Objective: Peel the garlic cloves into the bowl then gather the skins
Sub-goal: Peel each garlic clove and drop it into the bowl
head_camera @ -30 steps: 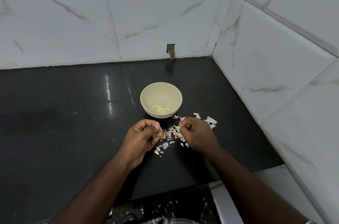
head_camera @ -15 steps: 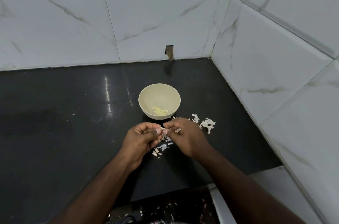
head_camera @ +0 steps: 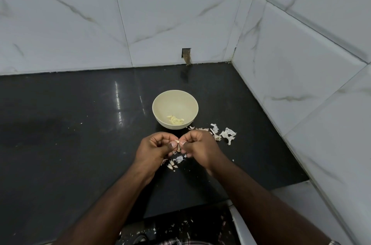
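- Countertop (head_camera: 66, 124): black polished stone, glossy, with streaked light reflections; runs into a corner of white marble-veined wall tiles (head_camera: 170, 24). Small rectangular cutout (head_camera: 186, 55) at the tile base behind the bowl.
- Left hand (head_camera: 154, 148): fingers curled inward, thumb and fingertips pinching one garlic clove (head_camera: 177, 142) held between both hands, just above the counter.
- Garlic clove: small, pale, partly hidden by the fingers; how much skin is on it cannot be told.
- Loose skins, near group (head_camera: 174, 162): thin papery flakes, white to pinkish, lying on the counter directly below the hands.
- Bowl (head_camera: 160, 113): round, cream, matte, upright on the counter just beyond the hands; peeled cloves (head_camera: 175, 120) lie in a small yellowish heap at its bottom.
- Right hand (head_camera: 200, 148): fingers curled, fingertips meeting the left hand's at the same clove, pinching it.
- Loose skins, far group (head_camera: 225, 134): larger crumpled white pieces on the counter, right of the bowl's base and beside the right hand.
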A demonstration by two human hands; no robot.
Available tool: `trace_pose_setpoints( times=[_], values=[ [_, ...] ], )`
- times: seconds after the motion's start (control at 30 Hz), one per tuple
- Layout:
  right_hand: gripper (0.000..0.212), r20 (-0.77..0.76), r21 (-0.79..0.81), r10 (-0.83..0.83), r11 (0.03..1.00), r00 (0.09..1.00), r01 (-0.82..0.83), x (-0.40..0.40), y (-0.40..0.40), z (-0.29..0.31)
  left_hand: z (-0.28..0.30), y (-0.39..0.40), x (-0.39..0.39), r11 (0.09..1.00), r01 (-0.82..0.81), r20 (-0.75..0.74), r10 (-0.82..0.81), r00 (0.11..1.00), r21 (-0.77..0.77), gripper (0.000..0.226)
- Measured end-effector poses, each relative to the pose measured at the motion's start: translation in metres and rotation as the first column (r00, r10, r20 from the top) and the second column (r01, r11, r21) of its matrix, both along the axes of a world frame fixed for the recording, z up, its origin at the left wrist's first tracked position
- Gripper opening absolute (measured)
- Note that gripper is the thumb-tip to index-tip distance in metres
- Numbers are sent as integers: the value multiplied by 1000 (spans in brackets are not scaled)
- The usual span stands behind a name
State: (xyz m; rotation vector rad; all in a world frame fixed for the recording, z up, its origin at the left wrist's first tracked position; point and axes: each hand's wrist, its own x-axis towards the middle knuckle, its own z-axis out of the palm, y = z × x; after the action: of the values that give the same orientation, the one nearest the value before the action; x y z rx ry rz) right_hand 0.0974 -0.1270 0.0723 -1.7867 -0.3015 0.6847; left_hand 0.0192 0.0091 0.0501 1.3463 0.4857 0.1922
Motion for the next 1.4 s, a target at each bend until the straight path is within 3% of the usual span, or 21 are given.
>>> trace_pose_setpoints(
  times=[0.27, 0.47, 0.63, 1.1, 1.27, 1.4],
  values=[
    [14, -290, 48, 51, 998, 956, -38, 8, -4, 8, -2, 2, -1, 994, 57, -26, -60, 998, -93, 12],
    [9, -489, 107, 104, 993, 866, -60, 14, -7, 9, 1, 5, -4, 968, 96, -32, -107, 994, -230, 12],
    [9, -574, 126, 123, 990, 810, -60, 14, -8, 8, 3, 3, -4, 948, 111, -30, -125, 992, -299, 13],
    [13, -496, 142, 155, 985, 854, -96, 12, -5, 4, 5, 6, -4, 899, 126, -46, -159, 986, -419, 12],
    [12, -248, 32, 25, 999, 969, -18, 4, 2, 0, 3, 3, 2, 933, 0, -113, -43, 993, -360, 17],
    [13, -108, -26, -15, 1000, 994, 12, 4, 4, -2, 3, 2, 3, 946, 14, -94, -47, 994, -325, 25]
  ],
)
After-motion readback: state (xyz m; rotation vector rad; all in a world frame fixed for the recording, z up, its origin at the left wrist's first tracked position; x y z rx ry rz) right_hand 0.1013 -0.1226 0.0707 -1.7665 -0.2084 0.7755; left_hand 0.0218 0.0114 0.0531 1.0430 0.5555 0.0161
